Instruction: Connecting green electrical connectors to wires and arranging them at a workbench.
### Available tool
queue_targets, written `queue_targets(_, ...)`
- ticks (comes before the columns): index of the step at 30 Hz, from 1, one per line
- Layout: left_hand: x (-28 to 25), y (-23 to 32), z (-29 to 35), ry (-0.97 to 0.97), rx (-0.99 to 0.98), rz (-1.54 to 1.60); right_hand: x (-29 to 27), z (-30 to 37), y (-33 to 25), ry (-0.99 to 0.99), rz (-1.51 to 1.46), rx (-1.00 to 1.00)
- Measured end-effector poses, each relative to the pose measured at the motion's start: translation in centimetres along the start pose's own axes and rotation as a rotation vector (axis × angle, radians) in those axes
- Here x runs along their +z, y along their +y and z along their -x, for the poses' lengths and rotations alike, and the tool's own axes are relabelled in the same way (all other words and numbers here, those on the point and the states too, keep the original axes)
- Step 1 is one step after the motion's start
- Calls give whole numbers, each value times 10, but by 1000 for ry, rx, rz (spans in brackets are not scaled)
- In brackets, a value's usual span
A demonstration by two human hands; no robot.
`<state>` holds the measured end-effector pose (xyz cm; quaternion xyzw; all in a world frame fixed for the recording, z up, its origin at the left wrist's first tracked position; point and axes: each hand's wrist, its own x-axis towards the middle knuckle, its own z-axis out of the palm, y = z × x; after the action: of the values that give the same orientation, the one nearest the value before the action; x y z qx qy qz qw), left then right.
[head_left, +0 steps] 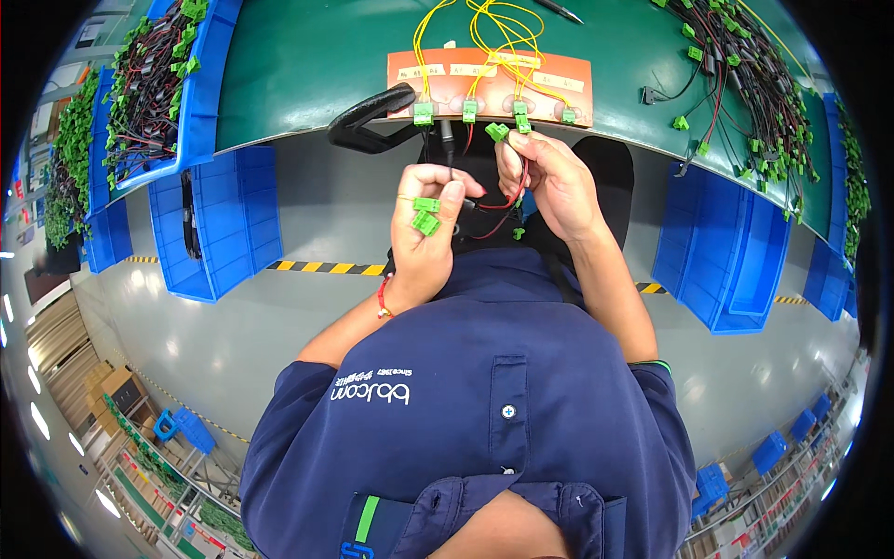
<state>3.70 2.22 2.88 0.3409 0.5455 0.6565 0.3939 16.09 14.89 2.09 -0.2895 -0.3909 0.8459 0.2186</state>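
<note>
My left hand (pixel 424 238) is closed around a cable harness, with two green terminal plugs (pixel 426 222) showing against its fingers. A black cable (pixel 447 149) rises from that grip toward the table edge. My right hand (pixel 559 186) pinches a green plug (pixel 498 132) on red and black wires, close to the sockets of an orange board (pixel 396 88). Several green sockets sit along this board's near edge, among them one at the left (pixel 423 114). Next to the right fingertips, a green connector (pixel 521 121) meets the board; whether it is fully seated I cannot tell.
Yellow wires (pixel 503 37) run from the board over the green table (pixel 307 56). Piles of harnesses lie at the right (pixel 745 84) and in a blue bin (pixel 200 112) at the left. A black handle-like loop (pixel 358 121) juts over the edge. A pen (pixel 559 9) lies farther back.
</note>
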Motion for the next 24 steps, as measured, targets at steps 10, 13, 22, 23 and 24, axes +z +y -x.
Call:
queue_targets(10,-10,-9,4,31,-70,46,5,-4,2,15,-56,-51)
queue_targets(13,-7,-9,1,4,-74,62,1,-10,4,-103,-255,-83)
queue_targets(22,-2,-8,2,-29,-65,97,-16,-7,-5,-35,317,43)
queue_targets(23,-2,-8,3,-29,-63,96,-19,-4,-4,-36,318,41)
queue_targets(24,-2,-7,4,-16,-71,89,-17,1,-5,-25,309,81)
